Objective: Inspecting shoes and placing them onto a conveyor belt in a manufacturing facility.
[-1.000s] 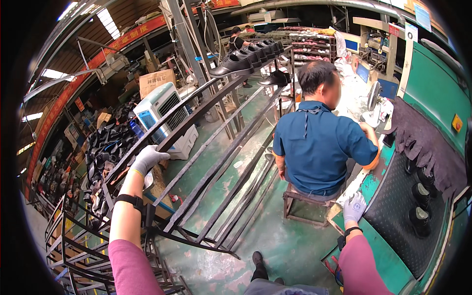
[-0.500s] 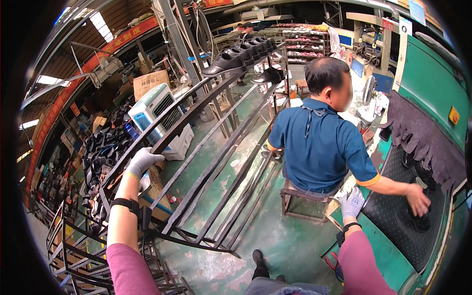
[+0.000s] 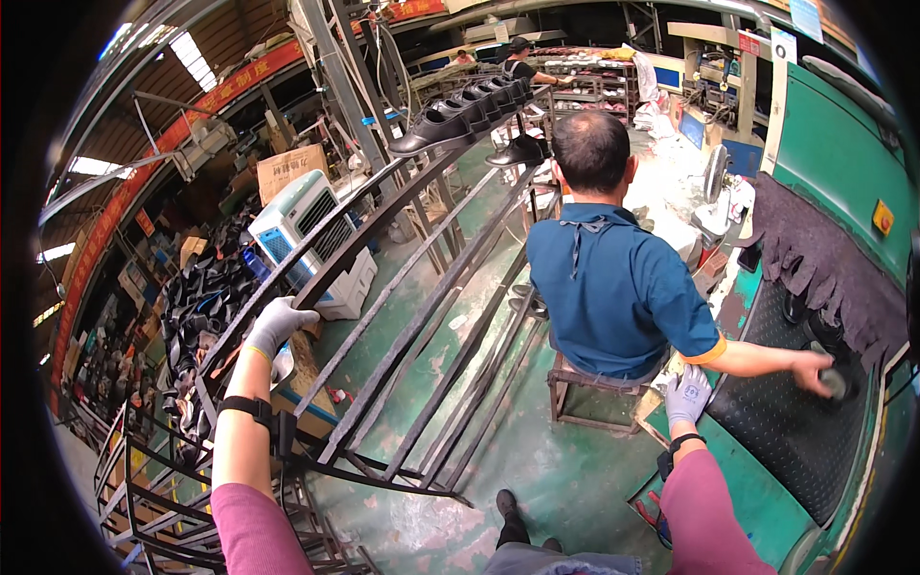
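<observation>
My left hand [image 3: 278, 326], in a pale grey glove, is closed around a rail near the close end of a long dark metal rack [image 3: 402, 328]. Black shoes [image 3: 443, 126] stand in a row on the rack's far end, and another black shoe [image 3: 517, 151] sits on a lower rail. My right hand [image 3: 688, 395], gloved too, rests on the edge of a green machine table [image 3: 738, 450] with its fingers stretched out. It holds nothing that I can see.
A seated co-worker [image 3: 609, 287] in a blue shirt reaches right across a black ribbed mat [image 3: 767, 412] toward black shoes under a ragged dark curtain [image 3: 815, 259]. A white air cooler [image 3: 311, 240] stands beyond the rack. More metal racks [image 3: 163, 498] are at lower left.
The co-worker's head has turned away and their right hand has shifted up and right. Far back, a person in a cap has come into fuller view. My hands stay nearly still.
</observation>
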The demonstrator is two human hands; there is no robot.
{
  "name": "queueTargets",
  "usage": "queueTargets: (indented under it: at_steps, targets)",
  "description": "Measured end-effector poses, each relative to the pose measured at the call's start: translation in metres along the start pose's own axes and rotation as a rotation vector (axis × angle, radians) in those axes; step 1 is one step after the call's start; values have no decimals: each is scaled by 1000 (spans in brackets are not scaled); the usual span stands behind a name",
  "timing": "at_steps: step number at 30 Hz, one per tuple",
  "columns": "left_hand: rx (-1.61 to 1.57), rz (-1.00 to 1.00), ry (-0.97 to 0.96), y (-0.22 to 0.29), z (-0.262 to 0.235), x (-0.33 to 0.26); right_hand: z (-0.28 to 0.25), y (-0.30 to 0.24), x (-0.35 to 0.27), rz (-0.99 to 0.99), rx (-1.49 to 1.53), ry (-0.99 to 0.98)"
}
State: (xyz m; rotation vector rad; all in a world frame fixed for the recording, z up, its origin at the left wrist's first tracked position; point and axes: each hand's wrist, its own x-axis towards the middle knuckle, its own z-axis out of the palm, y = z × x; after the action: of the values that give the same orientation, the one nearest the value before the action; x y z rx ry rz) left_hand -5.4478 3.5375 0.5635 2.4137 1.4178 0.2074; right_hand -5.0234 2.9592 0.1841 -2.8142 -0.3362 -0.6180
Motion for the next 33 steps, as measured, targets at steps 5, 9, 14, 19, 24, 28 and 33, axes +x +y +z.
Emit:
queueTargets:
  at_steps: [5, 9, 14, 19, 24, 28, 33]
  targets:
    - [-17, 1, -5, 2, -1, -4, -8, -6, 0, 25, 25, -60]
    - [-29, 6, -2, 7, -1, -5, -1, 1, -1, -22, 10, 16]
    - [-36, -8, -5, 7, -2, -5, 11, 8, -1, -38, -12, 31]
    - [-19, 10, 6, 0, 0, -2, 13, 5, -3, -18, 44, 6]
    - [-18, -3, -1, 4, 0, -1, 9, 3, 0, -17, 63, 13]
    - [-75, 6, -11, 8, -2, -4, 6, 2, 2, -26, 51, 23]
    - [-78, -5, -11, 16, -4, -14, 2, 0, 0, -10, 55, 22]
